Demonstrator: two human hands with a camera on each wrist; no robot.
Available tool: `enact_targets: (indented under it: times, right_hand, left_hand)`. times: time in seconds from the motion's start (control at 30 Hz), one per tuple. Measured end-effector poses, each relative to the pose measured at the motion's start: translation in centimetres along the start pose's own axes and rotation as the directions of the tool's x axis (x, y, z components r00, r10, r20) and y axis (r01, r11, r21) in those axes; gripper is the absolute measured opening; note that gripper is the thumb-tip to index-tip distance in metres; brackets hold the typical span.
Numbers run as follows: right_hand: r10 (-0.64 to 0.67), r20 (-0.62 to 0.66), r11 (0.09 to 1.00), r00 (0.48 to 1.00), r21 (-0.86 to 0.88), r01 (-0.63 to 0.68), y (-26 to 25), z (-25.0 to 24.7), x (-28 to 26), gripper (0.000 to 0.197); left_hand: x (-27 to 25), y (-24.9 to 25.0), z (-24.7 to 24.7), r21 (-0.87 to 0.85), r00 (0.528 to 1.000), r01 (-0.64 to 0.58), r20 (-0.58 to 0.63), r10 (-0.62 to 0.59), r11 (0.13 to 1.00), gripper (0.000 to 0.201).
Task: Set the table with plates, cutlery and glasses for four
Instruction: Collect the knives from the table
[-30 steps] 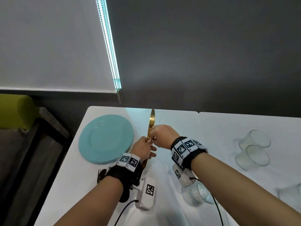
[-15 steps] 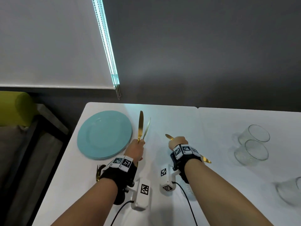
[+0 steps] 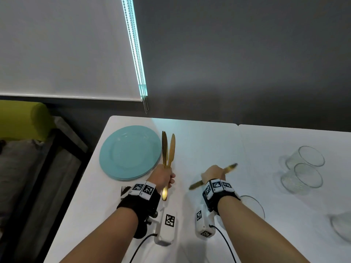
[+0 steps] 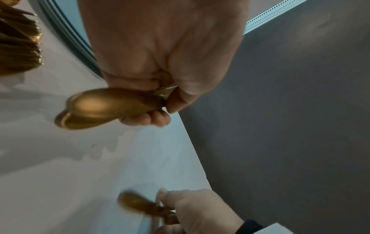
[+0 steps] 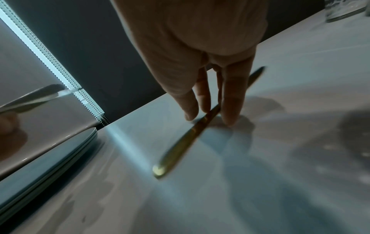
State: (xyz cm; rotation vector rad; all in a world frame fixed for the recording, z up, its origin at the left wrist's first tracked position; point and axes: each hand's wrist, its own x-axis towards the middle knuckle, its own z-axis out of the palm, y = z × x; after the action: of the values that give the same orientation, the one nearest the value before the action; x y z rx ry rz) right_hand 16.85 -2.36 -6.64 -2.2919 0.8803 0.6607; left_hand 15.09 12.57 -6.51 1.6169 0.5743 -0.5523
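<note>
- standing by a white table (image 3: pixel 199 149) under a dark grey wall (image 3: pixel 237 63) and pale roller blind (image 3: pixel 62 46).
- left hand (image 3: pixel 162 175) fist curled round gold knives (image 3: pixel 167 150); right hand (image 3: pixel 212 174) fingers pinching one knife (image 5: pixel 192 131).

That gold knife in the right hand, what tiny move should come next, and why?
Probably lower the single gold knife flat onto the white table and let go. The right hand pinches it low over bare tabletop, while the left hand grips the remaining knives upright beside the plate stack.
</note>
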Motion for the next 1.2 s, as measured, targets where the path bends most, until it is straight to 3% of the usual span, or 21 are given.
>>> enact_targets:
  times: [0.07, 0.1, 0.13, 0.17, 0.2, 0.27, 0.43, 0.5, 0.57, 0.67, 0.77, 0.93, 1.07, 1.2]
  right_hand:
    - [-0.007, -0.019, 0.998, 1.0, -0.055, 0.006, 0.5, 0.4, -0.4, 0.048]
    - [0.049, -0.052, 0.997, 0.997, 0.058, -0.046, 0.6, 0.6, -0.3, 0.039]
    - [0.012, -0.06, 1.0, 0.998, 0.016, -0.011, 0.9, 0.8, 0.2, 0.019]
    - [-0.004, -0.077, 1.0, 0.997, 0.024, 0.006, 1.2, 0.7, -0.1, 0.017]
    - [0.008, -0.08, 1.0, 0.997, 0.024, -0.006, 1.3, 0.8, 0.1, 0.032]
    - [0.009, -0.102, 1.0, 0.995, 0.012, -0.007, 1.5, 0.9, -0.4, 0.04]
    - [-0.013, -0.033, 1.0, 0.999, -0.009, 0.013, 2.0, 0.9, -1.6, 0.025]
    - [-0.042, -0.03, 0.999, 0.999, -0.013, 0.042, 2.2, 1.1, -1.7, 0.031]
    - [-0.057, 0.027, 0.998, 0.998, 0.039, 0.056, 2.0, 1.2, -2.2, 0.029]
    - [-0.089, 0.136, 0.98, 0.987, 0.191, 0.062, 1.7, 1.2, -3.5, 0.007]
    - [-0.139, 0.217, 0.95, 0.966, 0.305, 0.069, 1.7, 1.1, -5.3, 0.008]
    - [-0.188, 0.34, 0.971, 0.921, 0.207, 0.122, 2.7, 1.5, -7.5, 0.01]
    - [-0.261, 0.344, 0.952, 0.902, 0.246, 0.181, 4.7, 2.2, -8.2, 0.014]
    - [-0.281, 0.43, 0.951, 0.858, 0.243, 0.189, 6.1, 3.0, -9.1, 0.018]
  left_hand:
    - [-0.2, -0.1, 0.0, -0.008, 0.999, -0.008, 0.032, 0.008, 1.0, 0.026]
    - [-0.4, -0.2, 0.0, -0.007, 0.999, -0.012, 0.041, 0.012, 1.0, 0.024]
    - [-0.5, -0.3, -0.1, -0.005, 0.999, -0.015, 0.045, 0.016, 1.0, 0.021]
    - [-0.7, -0.5, -0.1, -0.002, 0.999, -0.015, 0.045, 0.015, 1.0, 0.018]
    - [-0.9, -0.7, -0.2, 0.007, 0.999, -0.011, 0.042, 0.011, 1.0, 0.017]
    - [-1.2, -1.1, -0.3, 0.031, 0.999, 0.005, 0.043, -0.006, 1.0, 0.02]
    - [-2.1, -2.0, -0.6, 0.034, 0.998, 0.027, 0.061, -0.029, 0.999, 0.019]
    - [-2.4, -2.3, -0.5, 0.035, 0.998, 0.022, 0.064, -0.025, 0.999, 0.018]
    - [-2.8, -2.6, -0.3, 0.044, 0.998, 0.011, 0.067, -0.014, 0.999, 0.016]
    - [-3.6, -3.0, 0.1, 0.037, 0.995, 0.015, 0.094, -0.019, 0.999, 0.015]
    - [-4.4, -3.6, 0.7, 0.042, 0.992, 0.028, 0.121, -0.033, 0.999, 0.013]
    - [-5.9, -4.9, 1.5, 0.191, 0.983, -0.066, 0.179, 0.031, 0.979, 0.025]
    - [-7.1, -6.4, 1.7, 0.181, 0.975, -0.034, 0.223, -0.007, 0.983, 0.028]
    - [-7.8, -8.3, 1.7, 0.265, 0.982, -0.03, 0.19, -0.022, 0.964, 0.022]
